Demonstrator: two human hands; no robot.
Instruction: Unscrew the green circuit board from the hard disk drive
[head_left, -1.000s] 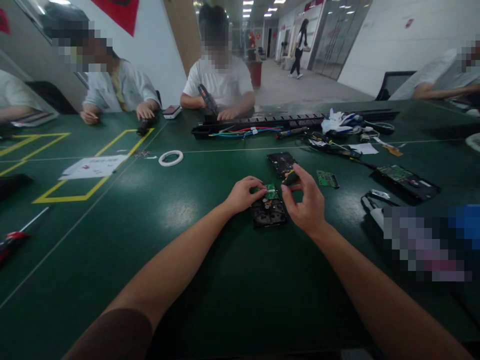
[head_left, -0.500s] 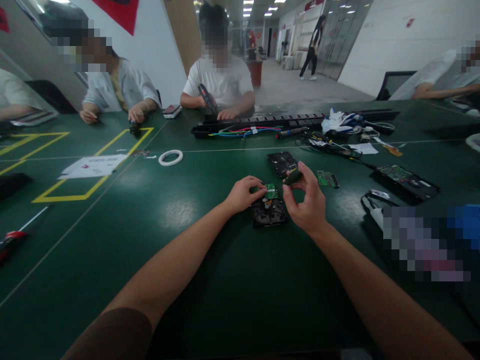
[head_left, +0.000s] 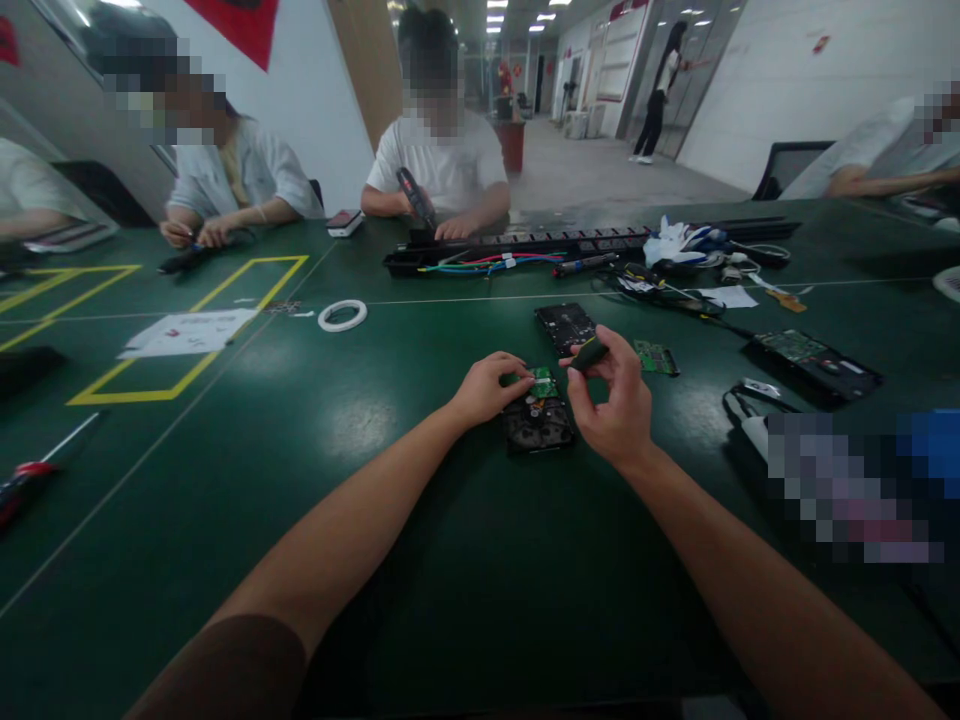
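A black hard drive (head_left: pixel 537 424) lies on the green table (head_left: pixel 420 560) in front of me, with a small green circuit board (head_left: pixel 543 381) on its far end. My left hand (head_left: pixel 486 388) rests on the drive's far left corner and touches the board. My right hand (head_left: pixel 613 400) pinches the black and yellow handle of a small screwdriver (head_left: pixel 587 354) above the drive's right side. The screwdriver's tip is hidden behind my fingers.
Behind the drive lie a second black drive (head_left: pixel 564 326) and a loose green board (head_left: pixel 655 358). Further right sits an opened drive (head_left: pixel 814 361). A long black tray with coloured wires (head_left: pixel 480 262), a tape ring (head_left: pixel 342 316) and a red screwdriver (head_left: pixel 30 470) are also here. Other people sit across the table.
My right hand turned the screwdriver handle slightly, with the fingers shifting. The person at far left moved their hands and tool further left. My left hand stayed put.
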